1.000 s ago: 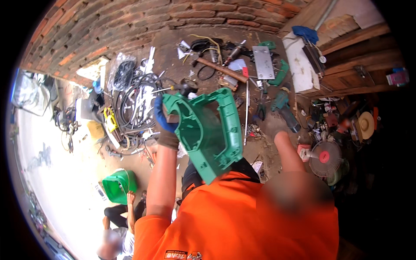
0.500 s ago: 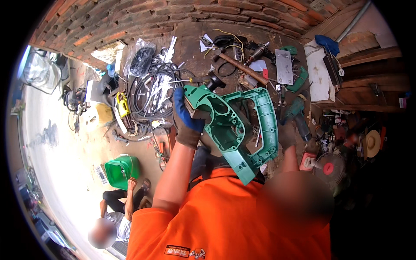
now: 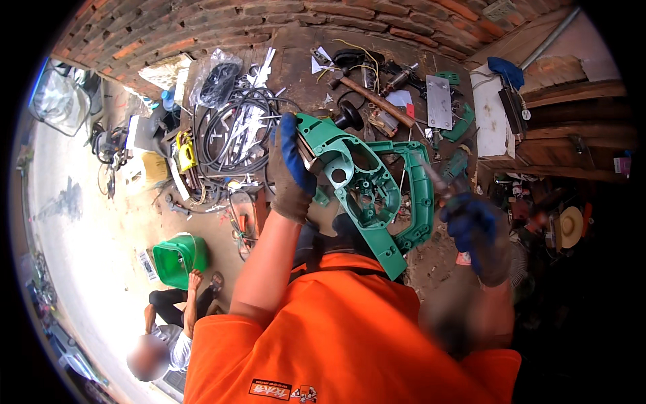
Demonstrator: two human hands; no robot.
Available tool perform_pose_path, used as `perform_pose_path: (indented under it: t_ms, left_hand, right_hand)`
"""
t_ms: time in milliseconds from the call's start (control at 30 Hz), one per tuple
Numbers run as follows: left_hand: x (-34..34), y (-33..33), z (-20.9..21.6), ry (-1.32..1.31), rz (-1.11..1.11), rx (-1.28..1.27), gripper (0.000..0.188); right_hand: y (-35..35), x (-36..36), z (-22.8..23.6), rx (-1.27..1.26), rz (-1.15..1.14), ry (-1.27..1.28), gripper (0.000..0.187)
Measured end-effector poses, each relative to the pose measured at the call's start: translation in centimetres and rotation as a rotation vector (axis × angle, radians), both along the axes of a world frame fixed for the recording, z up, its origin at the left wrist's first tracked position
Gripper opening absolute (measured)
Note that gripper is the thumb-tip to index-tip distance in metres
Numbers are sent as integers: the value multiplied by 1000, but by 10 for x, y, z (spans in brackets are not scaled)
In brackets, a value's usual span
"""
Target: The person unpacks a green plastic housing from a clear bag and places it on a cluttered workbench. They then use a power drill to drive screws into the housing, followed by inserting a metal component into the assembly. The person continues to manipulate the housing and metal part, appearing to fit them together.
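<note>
My left hand [image 3: 291, 172], in a blue and brown work glove, grips the left end of a green plastic power-tool housing [image 3: 390, 254]. The housing is tilted over the bench edge, its hollow inside with screw posts facing up and its loop handle on the right. A flat metal piece shows between the glove and the housing. To the right of the handle, my gloved right hand [image 3: 476, 232] is closed around a slim, pale-tipped tool [image 3: 434, 176], blurred by motion. The tip is close to the handle; whether they touch I cannot tell.
On the bench lie a hammer [image 3: 377, 101], a metal plate [image 3: 439, 101], coiled black cable [image 3: 215, 145] and a green drill [image 3: 456, 165]. A green bucket [image 3: 180, 259] stands lower left, beside a seated person [image 3: 171, 337]. A brick wall [image 3: 323, 20] rises behind.
My right hand has come up from behind the housing to its right side, with a slim tool in it. The housing has shifted slightly, still in my left hand.
</note>
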State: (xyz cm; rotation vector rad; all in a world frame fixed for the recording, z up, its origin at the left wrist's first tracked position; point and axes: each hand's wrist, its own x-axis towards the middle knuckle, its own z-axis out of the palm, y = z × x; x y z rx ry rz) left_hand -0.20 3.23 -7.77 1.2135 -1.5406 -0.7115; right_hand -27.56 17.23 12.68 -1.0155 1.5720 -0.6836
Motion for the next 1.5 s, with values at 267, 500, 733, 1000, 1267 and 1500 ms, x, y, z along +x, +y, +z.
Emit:
perform_pose_path:
  t_ms: [267, 500, 733, 1000, 1267, 1500]
  left_hand:
    - [3, 11, 17, -276, 156, -187, 72]
    - [7, 17, 32, -235, 222, -170, 47]
    - [12, 18, 37, -226, 241, -221, 39]
    - [9, 19, 43, -99, 223, -211, 30]
    - [5, 20, 45, -15, 235, -211, 23]
    - [11, 19, 55, 161, 284, -134, 28]
  right_hand:
    - [-37, 52, -8, -908, 695, 1150, 28]
    - [-41, 74, -1, -751, 778, 1105, 56]
    - [-48, 86, 2, -798, 741, 1075, 27]
    - [-47, 86, 9, -592, 796, 1044, 31]
    - [-51, 92, 15, -358, 896, 986, 36]
    - [-50, 105, 11, -205, 809, 955, 36]
